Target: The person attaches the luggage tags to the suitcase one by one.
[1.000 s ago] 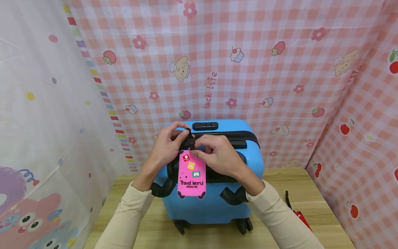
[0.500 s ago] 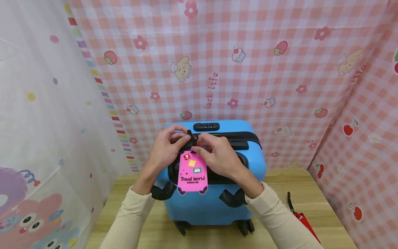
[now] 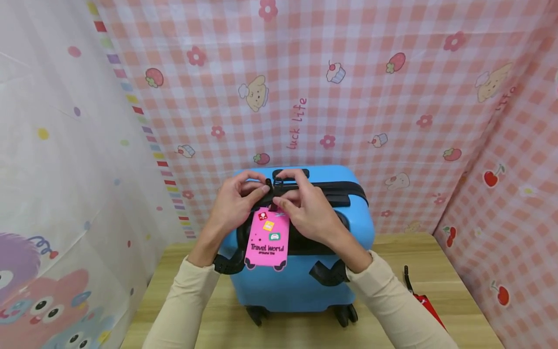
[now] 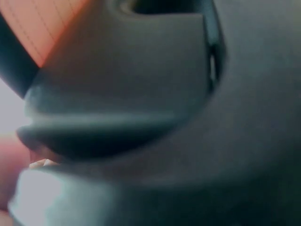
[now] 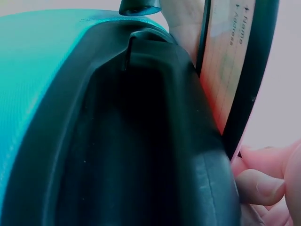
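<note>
A pink luggage tag (image 3: 267, 245) printed "Travel World" hangs by its black strap in front of a blue suitcase (image 3: 292, 286), which stands upright on wheels. My left hand (image 3: 230, 208) pinches the strap's upper end between thumb and forefinger. Near the tag's top, my right hand (image 3: 315, 215) holds the lower strap with thumb and curled fingers, its forefinger raised beside the small buckle. How the strap runs between the hands is partly hidden. In the right wrist view the tag's back shows a name-and-address card (image 5: 230, 61), with fingertips (image 5: 261, 186) at its edge. The left wrist view is mostly dark, blurred plastic.
A red tag (image 3: 429, 308) with a black strap lies on the wooden table (image 3: 209, 329) to the right, partly behind my right sleeve. A black lock (image 3: 301, 173) sits on the suitcase top. Patterned cloth walls (image 3: 305, 72) stand behind and at both sides.
My right forefinger has lifted off the strap and reaches up past the buckle. The left hand keeps its pinch. The tag has swung slightly, its lower edge now higher and a little left.
</note>
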A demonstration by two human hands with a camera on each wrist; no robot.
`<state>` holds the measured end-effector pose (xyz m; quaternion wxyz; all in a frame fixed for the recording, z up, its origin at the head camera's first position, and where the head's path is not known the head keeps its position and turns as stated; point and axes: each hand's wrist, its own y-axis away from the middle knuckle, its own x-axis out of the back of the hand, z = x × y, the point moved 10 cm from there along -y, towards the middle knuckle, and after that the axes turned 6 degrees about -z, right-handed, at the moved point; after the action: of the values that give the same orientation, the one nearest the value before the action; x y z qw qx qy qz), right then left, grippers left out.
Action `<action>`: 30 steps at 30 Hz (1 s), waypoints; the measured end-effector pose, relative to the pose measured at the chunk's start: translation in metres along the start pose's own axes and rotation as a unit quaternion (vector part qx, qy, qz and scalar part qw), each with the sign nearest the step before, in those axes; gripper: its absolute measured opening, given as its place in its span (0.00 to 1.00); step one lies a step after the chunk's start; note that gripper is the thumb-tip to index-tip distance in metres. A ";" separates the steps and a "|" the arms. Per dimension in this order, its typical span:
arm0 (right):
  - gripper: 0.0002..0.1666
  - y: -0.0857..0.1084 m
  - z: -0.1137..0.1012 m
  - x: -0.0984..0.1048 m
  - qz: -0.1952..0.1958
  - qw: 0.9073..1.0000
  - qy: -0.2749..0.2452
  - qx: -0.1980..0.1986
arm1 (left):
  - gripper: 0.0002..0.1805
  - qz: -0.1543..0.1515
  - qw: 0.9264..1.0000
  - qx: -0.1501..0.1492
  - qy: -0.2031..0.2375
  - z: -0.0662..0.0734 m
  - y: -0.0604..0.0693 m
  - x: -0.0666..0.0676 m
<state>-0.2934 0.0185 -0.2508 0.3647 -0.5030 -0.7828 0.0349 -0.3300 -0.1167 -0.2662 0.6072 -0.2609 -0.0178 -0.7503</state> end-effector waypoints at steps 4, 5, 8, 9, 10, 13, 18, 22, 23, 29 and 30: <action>0.27 -0.002 -0.001 0.000 -0.005 1.000 -0.016 -0.001 | 0.07 -0.010 1.000 -0.004 0.002 0.000 -0.001 -0.001; 0.27 -0.003 -0.001 0.000 -0.007 1.000 -0.017 0.001 | 0.07 -0.013 1.000 -0.005 0.003 0.000 -0.002 -0.001; 0.26 -0.005 -0.003 -0.001 -0.011 1.000 -0.020 0.007 | 0.07 -0.019 1.000 -0.009 0.007 0.000 -0.002 -0.002; 0.26 -0.005 -0.003 -0.001 -0.012 1.000 -0.022 0.010 | 0.08 -0.020 1.000 -0.011 0.009 0.000 -0.003 -0.002; 0.26 -0.006 -0.004 -0.001 -0.012 1.000 -0.024 0.011 | 0.08 -0.020 1.000 -0.011 0.009 0.000 -0.003 -0.002; 0.25 -0.008 -0.004 -0.002 -0.012 0.999 -0.033 0.016 | 0.08 -0.019 1.000 -0.014 0.008 0.000 -0.003 -0.001; 0.23 -0.008 -0.005 -0.002 -0.001 0.999 -0.024 0.028 | 0.07 -0.009 1.000 -0.015 0.011 0.000 -0.003 0.001; 0.24 -0.006 -0.002 -0.002 0.008 0.999 -0.017 0.027 | 0.07 -0.004 1.000 -0.021 0.017 0.000 -0.002 0.001; 0.25 -0.006 -0.002 -0.002 0.008 0.999 -0.019 0.026 | 0.07 -0.005 1.000 -0.024 0.017 0.001 -0.002 0.001; 0.25 -0.004 -0.001 -0.004 0.003 0.999 -0.031 0.030 | 0.07 -0.007 0.999 -0.037 0.008 0.003 0.000 0.000; 0.25 -0.004 -0.001 -0.004 0.003 0.999 -0.030 0.033 | 0.07 -0.008 0.999 -0.040 0.005 0.003 0.001 0.000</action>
<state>-0.2946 0.0131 -0.2505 0.3570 -0.4917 -0.7905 0.0765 -0.3280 -0.1161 -0.2634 0.5907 -0.2808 0.0130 -0.7563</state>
